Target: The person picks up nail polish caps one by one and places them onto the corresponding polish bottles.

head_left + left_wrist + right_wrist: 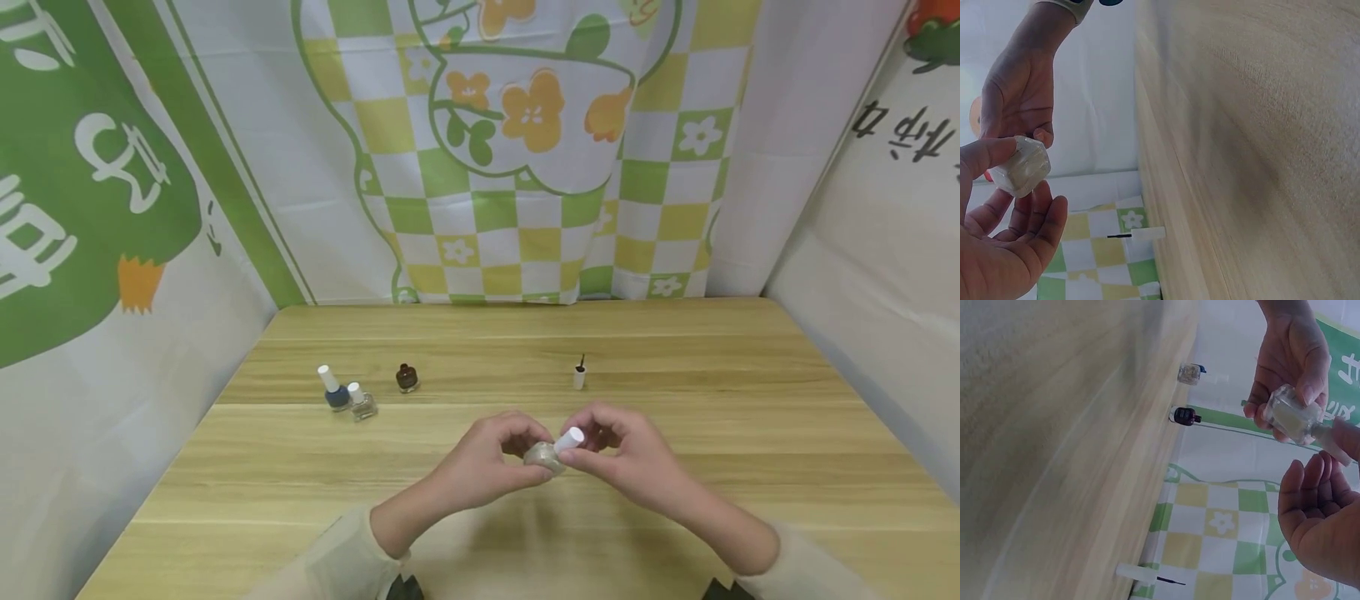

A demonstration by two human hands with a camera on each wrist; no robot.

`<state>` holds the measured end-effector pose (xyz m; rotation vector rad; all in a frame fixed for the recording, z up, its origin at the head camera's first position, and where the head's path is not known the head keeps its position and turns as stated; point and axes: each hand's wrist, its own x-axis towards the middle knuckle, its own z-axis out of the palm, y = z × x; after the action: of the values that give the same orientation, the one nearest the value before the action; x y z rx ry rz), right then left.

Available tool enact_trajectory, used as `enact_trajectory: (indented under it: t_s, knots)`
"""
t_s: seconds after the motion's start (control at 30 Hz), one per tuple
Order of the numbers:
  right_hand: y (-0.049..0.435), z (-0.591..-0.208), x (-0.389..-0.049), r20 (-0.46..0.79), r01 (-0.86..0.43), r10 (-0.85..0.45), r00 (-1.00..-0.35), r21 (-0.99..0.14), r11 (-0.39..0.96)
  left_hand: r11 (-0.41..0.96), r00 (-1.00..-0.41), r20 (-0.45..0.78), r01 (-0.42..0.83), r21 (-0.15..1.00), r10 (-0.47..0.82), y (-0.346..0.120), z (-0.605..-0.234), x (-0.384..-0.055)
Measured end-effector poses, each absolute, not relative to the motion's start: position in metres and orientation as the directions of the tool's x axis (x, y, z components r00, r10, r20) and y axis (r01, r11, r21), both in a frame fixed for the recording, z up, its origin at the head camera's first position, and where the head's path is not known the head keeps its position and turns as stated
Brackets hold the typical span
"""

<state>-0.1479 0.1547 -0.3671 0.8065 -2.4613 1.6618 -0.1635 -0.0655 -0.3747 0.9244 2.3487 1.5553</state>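
Observation:
My left hand (498, 458) grips a clear nail polish bottle (1024, 167) with pale contents, thumb on one side and fingers on the other. The bottle is tilted above the table, its white cap (570, 439) pointing up and right. My right hand (626, 454) pinches that cap between thumb and fingers. In the right wrist view the cap sits at the bottle's neck, partly covered by the right thumb (1349, 437). Beyond the hands, a separate white cap with a dark brush (580, 375) stands on the table, brush upward.
At the left of the wooden table (480, 333) stand a dark blue polish bottle (337, 397) and a clear one (363, 407), both white-capped. A dark brown bottle (407, 379) beside them has no cap. Printed cloth (517, 242) hangs behind the table's back edge.

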Motion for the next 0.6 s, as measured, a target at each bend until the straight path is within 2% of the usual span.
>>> enact_trajectory:
  t_s: [0.37,0.47,0.6]
  knots:
    - [0.1501,-0.3705,-0.1472,0.29,-0.387,-0.324,-0.9,-0.874,0.293,0.25,-0.796,0.196,0.397,0.883,0.572,-0.0632,-0.3753,-0.1621]
    - [0.1523,-0.3713,-0.1485,0.299,-0.406,-0.349,-0.888,-0.867,0.29,0.243,-0.797,0.185,0.382,0.891,0.575,-0.0636,-0.3762,-0.1624]
    - [0.1589,-0.3717,-0.1519,0.365,-0.491,-0.416,-0.833,-0.835,0.249,0.237,-0.794,0.184,0.38,0.894,0.58,-0.0645,-0.3761,-0.1634]
